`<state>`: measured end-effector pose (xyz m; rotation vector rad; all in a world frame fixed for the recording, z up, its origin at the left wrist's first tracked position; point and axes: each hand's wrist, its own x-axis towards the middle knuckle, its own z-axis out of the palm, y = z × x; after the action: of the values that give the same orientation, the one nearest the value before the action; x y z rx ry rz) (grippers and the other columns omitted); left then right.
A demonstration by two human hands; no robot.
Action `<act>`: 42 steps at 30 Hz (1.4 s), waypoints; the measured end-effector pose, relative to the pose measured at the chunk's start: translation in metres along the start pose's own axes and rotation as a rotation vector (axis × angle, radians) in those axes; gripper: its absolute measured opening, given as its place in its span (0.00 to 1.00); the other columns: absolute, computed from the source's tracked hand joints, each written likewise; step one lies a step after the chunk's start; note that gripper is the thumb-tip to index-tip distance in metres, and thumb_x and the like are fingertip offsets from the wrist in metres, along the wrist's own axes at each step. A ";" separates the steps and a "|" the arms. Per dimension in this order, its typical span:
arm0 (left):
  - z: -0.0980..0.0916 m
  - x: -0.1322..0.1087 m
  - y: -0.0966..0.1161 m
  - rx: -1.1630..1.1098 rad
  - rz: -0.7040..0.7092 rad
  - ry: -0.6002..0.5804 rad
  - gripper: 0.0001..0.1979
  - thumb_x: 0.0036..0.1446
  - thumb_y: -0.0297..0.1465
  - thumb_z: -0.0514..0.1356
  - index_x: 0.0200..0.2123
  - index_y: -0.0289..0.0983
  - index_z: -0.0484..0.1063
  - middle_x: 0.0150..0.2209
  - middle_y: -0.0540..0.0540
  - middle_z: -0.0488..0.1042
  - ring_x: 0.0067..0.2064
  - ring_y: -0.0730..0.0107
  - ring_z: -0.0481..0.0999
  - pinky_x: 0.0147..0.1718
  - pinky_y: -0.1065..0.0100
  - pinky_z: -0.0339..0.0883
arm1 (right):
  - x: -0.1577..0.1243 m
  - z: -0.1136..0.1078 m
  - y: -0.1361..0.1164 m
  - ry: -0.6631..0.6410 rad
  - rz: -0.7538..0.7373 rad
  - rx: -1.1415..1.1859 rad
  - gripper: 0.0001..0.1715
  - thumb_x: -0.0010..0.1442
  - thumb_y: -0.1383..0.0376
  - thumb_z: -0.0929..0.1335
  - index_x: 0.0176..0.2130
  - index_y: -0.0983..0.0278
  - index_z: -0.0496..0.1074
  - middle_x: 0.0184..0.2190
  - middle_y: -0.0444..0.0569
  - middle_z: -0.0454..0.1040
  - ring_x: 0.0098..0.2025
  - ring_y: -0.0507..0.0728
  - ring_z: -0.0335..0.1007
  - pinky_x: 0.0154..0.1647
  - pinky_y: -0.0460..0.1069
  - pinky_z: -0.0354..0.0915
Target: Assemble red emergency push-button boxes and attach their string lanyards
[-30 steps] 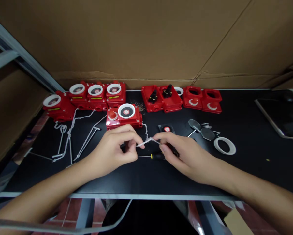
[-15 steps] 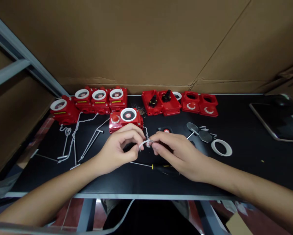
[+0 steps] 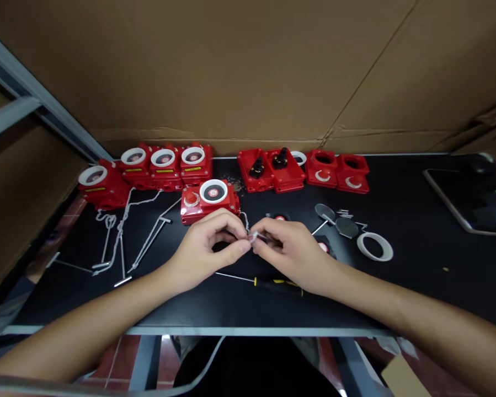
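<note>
Over the middle of the black table, my left hand (image 3: 212, 248) pinches a white cord (image 3: 252, 237) between thumb and forefinger. My right hand (image 3: 293, 251) meets it there, fingers closed on the same cord and what looks like a thin metal rod, mostly hidden by the fingers. From the pinch the cord runs up to a red box (image 3: 208, 201) with a red knob and a white-ringed round window, lying just beyond my left hand. Below the hands lies a black and yellow screwdriver (image 3: 276, 285), its shaft pointing left.
Several finished-looking red boxes (image 3: 165, 165) with corded metal T-bars (image 3: 122, 259) stand at left. Open red housings (image 3: 287, 179) and red covers (image 3: 352, 176) line the back. At right are metal discs (image 3: 347, 227), a white ring (image 3: 375, 247) and a dark tray-like object (image 3: 471, 201).
My left thumb and fingers have moved right, closing against my right fingertips. The cord that stretched between the hands is now bunched between them. The view has shifted slightly.
</note>
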<state>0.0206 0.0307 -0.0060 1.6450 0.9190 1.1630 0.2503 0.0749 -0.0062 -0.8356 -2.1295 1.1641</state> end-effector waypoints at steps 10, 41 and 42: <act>0.007 0.000 0.008 0.306 0.209 0.062 0.12 0.61 0.27 0.79 0.40 0.36 0.79 0.41 0.46 0.80 0.41 0.71 0.82 0.42 0.72 0.79 | -0.001 0.002 0.003 -0.050 -0.044 -0.029 0.07 0.71 0.68 0.70 0.38 0.66 0.75 0.28 0.41 0.72 0.29 0.48 0.60 0.34 0.44 0.57; 0.001 0.007 -0.009 -0.122 -0.037 0.038 0.09 0.61 0.21 0.72 0.44 0.34 0.84 0.43 0.42 0.87 0.44 0.68 0.88 0.48 0.69 0.85 | 0.006 -0.010 0.013 0.280 -0.724 -0.593 0.07 0.77 0.73 0.72 0.53 0.67 0.77 0.43 0.53 0.83 0.45 0.55 0.81 0.48 0.49 0.80; 0.001 0.006 -0.007 -0.123 -0.023 0.029 0.09 0.61 0.21 0.71 0.45 0.34 0.85 0.44 0.42 0.87 0.45 0.68 0.88 0.49 0.69 0.85 | 0.006 -0.011 0.012 0.288 -0.735 -0.583 0.07 0.76 0.73 0.73 0.52 0.67 0.77 0.43 0.54 0.83 0.44 0.55 0.81 0.48 0.49 0.80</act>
<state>0.0225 0.0388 -0.0111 1.5196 0.8649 1.2063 0.2570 0.0903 -0.0109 -0.3354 -2.2355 0.0445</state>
